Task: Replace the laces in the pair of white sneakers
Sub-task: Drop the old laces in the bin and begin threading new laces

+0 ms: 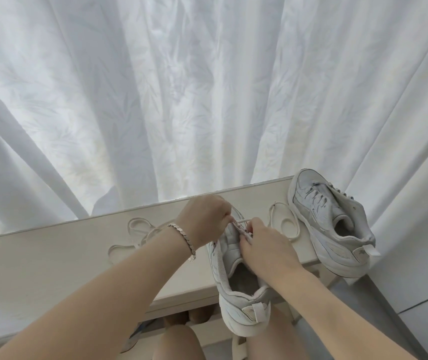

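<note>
A white sneaker (236,289) lies heel toward me, hanging over the near edge of the beige table (52,261). My left hand (204,218), with a bracelet on its wrist, pinches a white lace (244,221) above the shoe's tongue. My right hand (262,245) grips the lace and eyelet area from the right, fingers curled. The second white sneaker (329,224) lies on the table's right end, partly laced, heel over the edge.
A loose lace (284,224) coils between the two shoes, and another lace (135,235) lies tangled left of my left wrist. White curtains (181,100) hang right behind the table. My knees show below the table edge.
</note>
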Demonstrator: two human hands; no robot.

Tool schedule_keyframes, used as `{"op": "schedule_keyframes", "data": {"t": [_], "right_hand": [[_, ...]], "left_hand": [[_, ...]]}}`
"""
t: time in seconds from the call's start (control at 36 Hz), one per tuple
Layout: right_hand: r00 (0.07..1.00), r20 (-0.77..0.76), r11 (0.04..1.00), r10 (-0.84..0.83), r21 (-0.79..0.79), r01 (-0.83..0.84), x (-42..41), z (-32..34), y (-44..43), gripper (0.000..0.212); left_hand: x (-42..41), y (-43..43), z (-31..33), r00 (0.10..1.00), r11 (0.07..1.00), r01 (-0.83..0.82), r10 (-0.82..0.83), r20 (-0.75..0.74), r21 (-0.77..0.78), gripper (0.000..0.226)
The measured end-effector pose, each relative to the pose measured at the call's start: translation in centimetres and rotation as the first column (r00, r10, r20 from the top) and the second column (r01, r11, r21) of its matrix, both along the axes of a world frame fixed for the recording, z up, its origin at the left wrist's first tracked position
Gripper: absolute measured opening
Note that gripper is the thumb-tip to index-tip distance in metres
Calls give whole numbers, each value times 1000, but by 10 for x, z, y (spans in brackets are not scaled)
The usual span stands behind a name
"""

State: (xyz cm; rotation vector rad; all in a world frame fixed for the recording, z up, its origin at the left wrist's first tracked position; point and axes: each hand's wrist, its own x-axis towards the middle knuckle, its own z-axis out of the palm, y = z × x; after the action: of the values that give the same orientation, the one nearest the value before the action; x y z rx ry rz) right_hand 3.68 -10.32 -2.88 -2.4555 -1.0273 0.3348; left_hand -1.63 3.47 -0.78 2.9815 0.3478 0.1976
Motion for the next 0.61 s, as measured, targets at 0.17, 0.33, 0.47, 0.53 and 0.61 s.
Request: {"op": "schedule_keyframes", "data": {"t": [0.17,0.33,0.47,0.53,0.61], "right_hand": [[1000,-11,1000,9,20,-9,0,-3,-5,17],[1000,16,1000,23,15,-23,-1,-5,-6,14],[999,44,1000,29,-5,-29,-1,-6,-5,16],[999,43,1000,26,-14,-26,-1,-6,-5,14],[1000,22,1000,20,-15,-20,-1,-5,-5,11]], "left_hand": [[-8,32,-16,799,773,-493,583,143,-399,25],[-13,50,-20,772,717,-616,632,-70,-325,8],[-2,23,-4,985,922,-127,160,61,-367,25],[3,11,1,996,944,4,-31,-78,-329,19],[12,5,3,972,989,116,-133,-196,-97,21]]}}
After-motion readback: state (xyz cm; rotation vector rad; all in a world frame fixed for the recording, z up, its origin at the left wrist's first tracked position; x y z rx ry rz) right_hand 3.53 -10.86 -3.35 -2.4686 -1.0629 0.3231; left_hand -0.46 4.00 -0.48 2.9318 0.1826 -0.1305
